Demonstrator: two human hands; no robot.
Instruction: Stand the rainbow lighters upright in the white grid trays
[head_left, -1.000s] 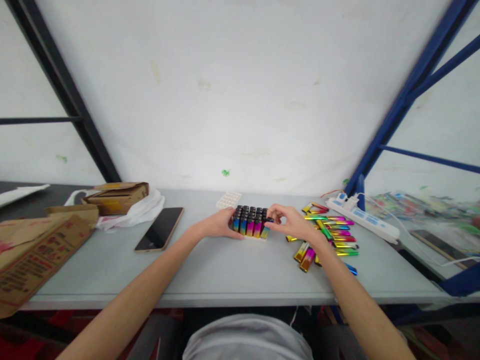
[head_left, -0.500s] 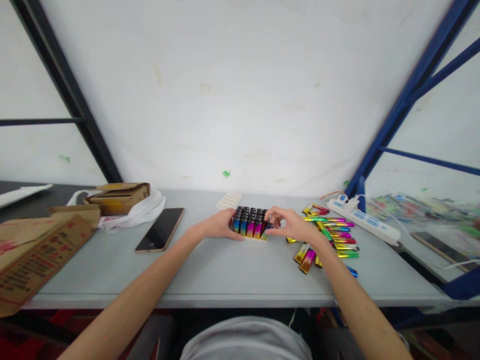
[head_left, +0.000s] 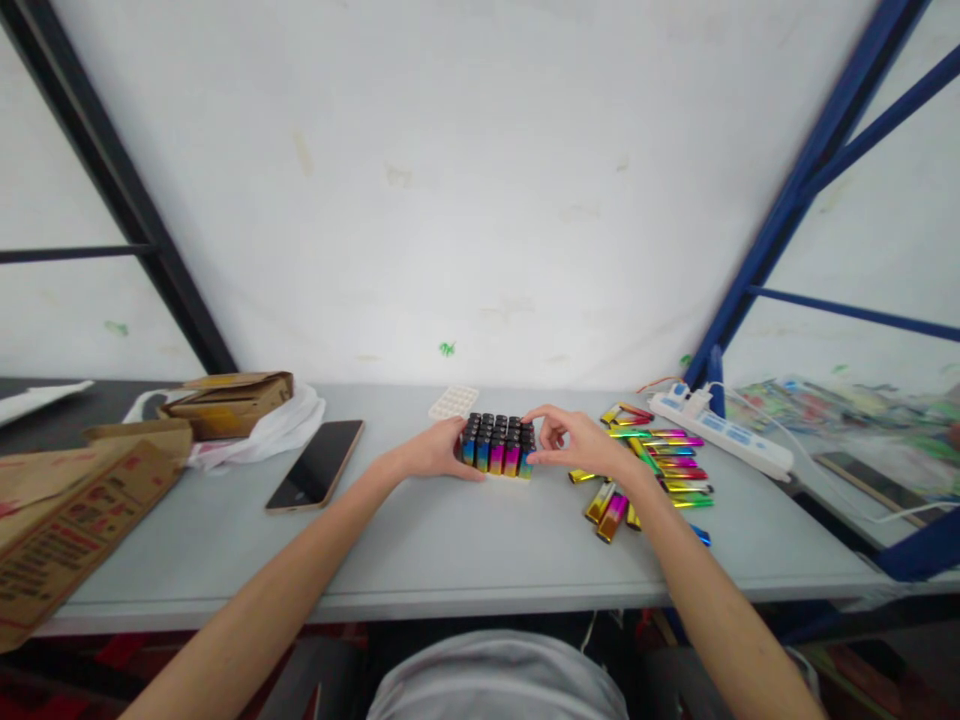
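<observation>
A tight block of upright lighters [head_left: 496, 455] with black tops and shiny rainbow bodies stands in rows on a pale base at the middle of the table. My left hand [head_left: 439, 450] clasps the block's left side, its thumb low at the front and its fingers behind. At the right side, my right hand [head_left: 566, 440] has thumb and forefinger curved against the end lighters, the thumb at the front corner. Several loose shiny lighters [head_left: 613, 518] in gold, pink, green and red lie beside my right wrist. Some are hidden beneath the forearm.
Behind the block lies a white tray with a grid of pockets [head_left: 453, 402]. A phone [head_left: 315, 466], a white plastic bag [head_left: 262, 436] and cardboard boxes [head_left: 90, 510] are at the left. A white power strip [head_left: 724, 437] lies at the right near a blue frame post [head_left: 780, 235].
The lighter at the front right corner, tilted under my right fingers before, now stands upright with the others. My left hand stays against the block. The camera view has shifted slightly.
</observation>
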